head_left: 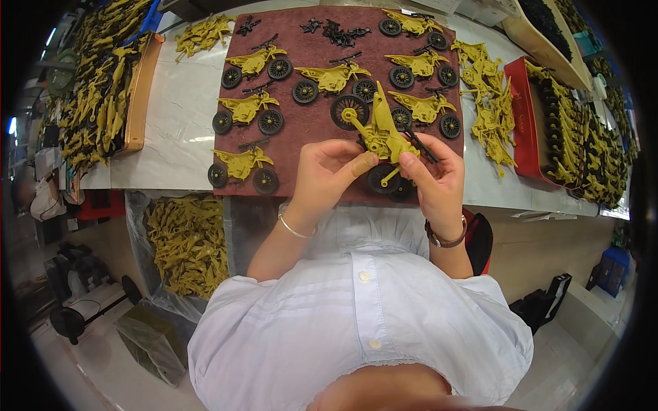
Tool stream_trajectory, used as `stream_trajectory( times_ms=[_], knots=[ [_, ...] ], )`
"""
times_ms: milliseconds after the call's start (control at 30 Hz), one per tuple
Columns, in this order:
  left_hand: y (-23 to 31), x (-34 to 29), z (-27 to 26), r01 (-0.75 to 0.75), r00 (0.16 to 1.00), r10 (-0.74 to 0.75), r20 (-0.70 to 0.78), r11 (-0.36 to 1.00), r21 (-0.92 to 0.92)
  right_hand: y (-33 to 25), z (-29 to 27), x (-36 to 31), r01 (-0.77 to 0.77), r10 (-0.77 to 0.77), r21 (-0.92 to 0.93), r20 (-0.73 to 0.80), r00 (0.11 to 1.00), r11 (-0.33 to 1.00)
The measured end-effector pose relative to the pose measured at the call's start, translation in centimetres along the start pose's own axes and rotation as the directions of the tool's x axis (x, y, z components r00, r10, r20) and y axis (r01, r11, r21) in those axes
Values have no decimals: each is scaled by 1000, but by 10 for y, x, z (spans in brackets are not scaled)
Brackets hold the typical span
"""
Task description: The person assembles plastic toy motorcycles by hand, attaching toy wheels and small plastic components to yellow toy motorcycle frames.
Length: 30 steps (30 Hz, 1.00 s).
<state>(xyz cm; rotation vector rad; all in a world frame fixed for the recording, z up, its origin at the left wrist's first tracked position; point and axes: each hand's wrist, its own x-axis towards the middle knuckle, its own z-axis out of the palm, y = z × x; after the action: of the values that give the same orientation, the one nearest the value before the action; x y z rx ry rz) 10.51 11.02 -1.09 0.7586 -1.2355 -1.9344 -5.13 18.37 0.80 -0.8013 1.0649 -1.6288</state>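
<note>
A yellow toy motorcycle [387, 133] is held up, tilted, between my two hands above the near edge of the maroon mat [301, 130]. My left hand [334, 172] grips its body from the left, thumb pressed on the side. On the other side my right hand [439, 179] closes around the part with the black handlebar [423, 146]. One black spoked wheel sticks up at the far end of the toy. Other black wheels lie behind and below it, partly hidden, and I cannot tell which belong to it. Several similar motorcycles [332, 79] stand in rows on the mat.
Small black parts [343, 33] lie at the mat's far edge. Yellow parts [488, 103] are piled right of the mat, beside a filled red tray [526, 130]. At the left is a heaped box [140, 96]; below the table, a plastic-lined container of yellow parts [188, 243].
</note>
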Motion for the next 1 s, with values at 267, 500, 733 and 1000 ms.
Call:
stream_trajectory(
  times_ms=[267, 500, 733, 1000],
  knots=[
    [3, -4, 3, -49, 998, 48, 48, 999, 22, 4, -15, 1, -75, 73, -145, -20, 997, 987],
    [7, -5, 3, -123, 990, 116, 74, 988, 98, 3, -7, 1, -91, 87, -143, -34, 996, 986],
    [4, -6, 2, -134, 990, 130, 58, 989, 66, -1, 0, 0, -130, 126, -232, -30, 992, 964],
    [3, -6, 1, -95, 995, 94, 27, 995, 19, -6, 7, -1, -51, 54, -287, 3, 999, 957]
  ],
)
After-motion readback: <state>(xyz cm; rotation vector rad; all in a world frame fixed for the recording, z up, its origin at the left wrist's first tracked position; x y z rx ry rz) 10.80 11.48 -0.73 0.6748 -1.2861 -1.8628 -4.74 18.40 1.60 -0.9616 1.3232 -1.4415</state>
